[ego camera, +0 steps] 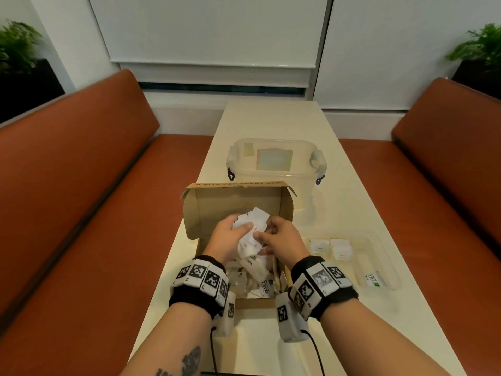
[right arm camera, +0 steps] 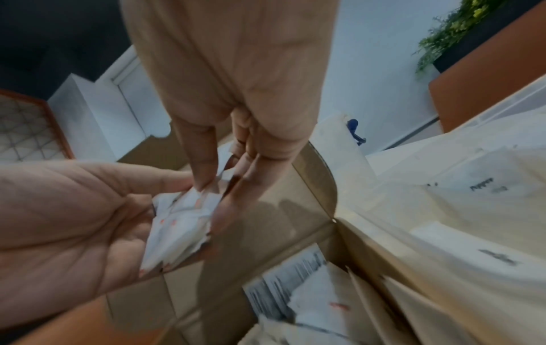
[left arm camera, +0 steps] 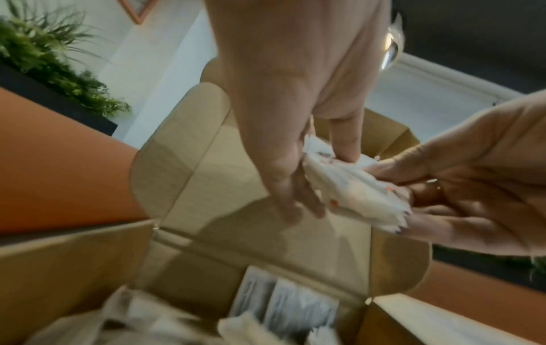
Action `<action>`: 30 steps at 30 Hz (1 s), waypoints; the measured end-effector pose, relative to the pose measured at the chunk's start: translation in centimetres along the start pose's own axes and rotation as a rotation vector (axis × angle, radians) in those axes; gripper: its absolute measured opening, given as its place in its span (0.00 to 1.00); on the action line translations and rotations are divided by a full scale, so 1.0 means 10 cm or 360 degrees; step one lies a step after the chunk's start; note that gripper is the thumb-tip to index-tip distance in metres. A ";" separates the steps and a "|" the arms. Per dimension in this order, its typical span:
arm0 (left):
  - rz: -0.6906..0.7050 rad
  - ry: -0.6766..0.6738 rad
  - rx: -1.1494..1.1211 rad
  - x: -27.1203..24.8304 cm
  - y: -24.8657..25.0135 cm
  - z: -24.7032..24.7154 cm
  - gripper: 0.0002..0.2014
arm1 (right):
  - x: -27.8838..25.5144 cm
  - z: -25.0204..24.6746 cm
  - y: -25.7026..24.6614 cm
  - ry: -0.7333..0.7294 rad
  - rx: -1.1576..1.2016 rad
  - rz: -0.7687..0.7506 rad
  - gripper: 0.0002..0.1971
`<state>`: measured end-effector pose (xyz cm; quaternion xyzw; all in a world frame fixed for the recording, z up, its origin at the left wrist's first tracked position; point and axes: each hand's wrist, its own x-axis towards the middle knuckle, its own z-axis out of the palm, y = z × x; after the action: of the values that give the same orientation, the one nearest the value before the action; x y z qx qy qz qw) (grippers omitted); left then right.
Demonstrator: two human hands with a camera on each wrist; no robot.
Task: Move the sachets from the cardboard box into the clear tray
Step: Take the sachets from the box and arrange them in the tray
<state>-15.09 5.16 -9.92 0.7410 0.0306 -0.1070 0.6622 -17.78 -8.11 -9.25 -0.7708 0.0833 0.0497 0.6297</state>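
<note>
- Left hand [ego camera: 230, 234] clamped round a fat bunch of white paper sachets with red print [ego camera: 250, 232], thumb pressed over the top, so that grip is clenched on the bunch, held just above the open brown cardboard box [ego camera: 200, 210].
- Right hand [ego camera: 282, 237] pinching the 3 o'clock edge of the same bunch, fingers curled onto the paper; looks like squaring up the pile so nothing slides out on the way over.
- Held over the box rather than the worktop, probably so any dropped ones land back inside.
- Bunch itself: thin, flat, crinkly packets fanned out unevenly, corners poking up at 12 o'clock. Flimsy stuff, guessing slippery as a stack.
- Loads more loose sachets in the box under the wrists, including a white Stevia-labelled sachet [ego camera: 266, 288] at the 6 o'clock end.
- Shallow clear plastic tray [ego camera: 390, 264] sitting at 3 o'clock of the box on the cream worktop [ego camera: 271, 118], already holding a few white packets and another Stevia one. So partway through, plenty left.
- Lidded translucent plastic tub [ego camera: 276, 164] at 12 o'clock behind the box flap, not involved as far as can be told.
</note>
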 end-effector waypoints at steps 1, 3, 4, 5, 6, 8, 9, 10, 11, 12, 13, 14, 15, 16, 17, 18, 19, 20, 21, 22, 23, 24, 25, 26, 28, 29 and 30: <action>-0.0022 0.0037 -0.0126 0.00 0.02 0.01 0.17 | -0.01 -0.02 -0.04 -0.0037 0.0102 -0.0006 0.07; -0.0122 0.0086 -0.0495 -0.02 0.05 0.01 0.20 | -0.03 -0.04 -0.11 -0.0110 0.0276 -0.0021 0.06; -0.0183 0.0066 -0.0655 -0.04 0.04 0.02 0.21 | -0.05 -0.05 -0.13 -0.0134 0.0318 -0.0032 0.05; -0.0249 0.0003 -0.0745 -0.06 0.03 0.02 0.21 | -0.06 -0.05 -0.14 -0.0141 0.0320 -0.0048 0.05; -0.0308 -0.0067 -0.0773 -0.08 0.02 0.03 0.19 | -0.07 -0.04 -0.14 -0.0130 0.0280 -0.0058 0.06; -0.0345 -0.0064 -0.0740 -0.09 -0.01 0.04 0.15 | -0.07 -0.02 -0.13 -0.0066 0.0161 -0.0041 0.06; -0.0330 0.0016 -0.0710 -0.08 -0.02 0.03 0.14 | -0.05 -0.01 -0.12 -0.0027 0.0112 -0.0014 0.06; -0.0305 0.0117 -0.0666 -0.06 -0.03 0.03 0.14 | -0.03 0.00 -0.10 0.0022 0.0073 0.0018 0.06; -0.0284 0.0232 -0.0622 -0.04 -0.04 0.01 0.15 | 0.01 0.02 -0.07 0.0073 -0.0007 0.0048 0.06; -0.0278 0.0341 -0.0596 -0.02 -0.06 -0.02 0.15 | 0.06 0.04 -0.03 0.0115 -0.0194 0.0072 0.07; -0.0286 0.0427 -0.0596 -0.01 -0.08 -0.05 0.15 | 0.12 0.07 0.02 0.0105 -0.0494 0.0088 0.09; -0.0295 0.0484 -0.0620 0.00 -0.11 -0.08 0.15 | 0.18 0.12 0.07 0.0021 -0.0828 0.0110 0.11; -0.0300 0.0520 -0.0639 0.00 -0.15 -0.11 0.15 | 0.23 0.19 0.13 -0.0112 -0.1114 0.0140 0.12; -0.0305 0.0537 -0.0654 0.00 -0.18 -0.13 0.15 | 0.26 0.27 0.18 -0.0258 -0.1338 0.0181 0.13; -0.0312 0.0549 -0.0664 -0.01 -0.21 -0.14 0.14 | 0.30 0.35 0.23 -0.0383 -0.1501 0.0225 0.14; -0.0318 0.0560 -0.0673 -0.01 -0.23 -0.16 0.13 | 0.35 0.44 0.27 -0.0491 -0.1637 0.0276 0.16; -0.0323 0.0570 -0.0682 -0.02 -0.25 -0.16 0.12 | 0.38 0.49 0.31 -0.0569 -0.1728 0.0325 0.19; -0.0324 0.0570 -0.0692 -0.02 -0.27 -0.17 0.13 | 0.41 0.54 0.33 -0.0621 -0.1791 0.0361 0.20; -0.0326 0.0565 -0.0697 -0.02 -0.29 -0.18 0.13 | 0.43 0.59 0.35 -0.0642 -0.1814 0.0405 0.21; -0.0334 0.0558 -0.0691 -0.01 -0.31 -0.19 0.13 | 0.45 0.62 0.36 -0.0657 -0.1822 0.0433 0.22; -0.0344 0.0549 -0.0677 -0.01 -0.33 -0.20 0.14 | 0.45 0.64 0.36 -0.0645 -0.1796 0.0446 0.21; -0.0352 0.0543 -0.0662 -0.01 -0.34 -0.21 0.16 | 0.46 0.65 0.36 -0.0634 -0.1781 0.0438 0.21; -0.0364 0.0544 -0.0648 0.00 -0.35 -0.23 0.16 | 0.43 0.64 0.35 -0.0604 -0.1758 0.0404 0.19; -0.0377 0.0550 -0.0628 0.00 -0.37 -0.24 0.17 | 0.39 0.62 0.33 -0.0556 -0.1715 0.0362 0.18; -0.0399 0.0584 -0.0584 0.02 -0.40 -0.25 0.19 | 0.29 0.52 0.28 -0.0424 -0.1579 0.0292 0.16; -0.0409 0.0614 -0.0566 0.03 -0.41 -0.26 0.20 | 0.24 0.45 0.25 -0.0349 -0.1487 0.0261 0.16; -0.0415 0.0648 -0.0552 0.03 -0.42 -0.25 0.20 | 0.20 0.37 0.21 -0.0291 -0.1366 0.0250 0.15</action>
<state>-15.28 8.16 -13.82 0.6127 0.2756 -0.0336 0.7399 -16.12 -5.08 -12.40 -0.9461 0.0574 0.1955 0.2518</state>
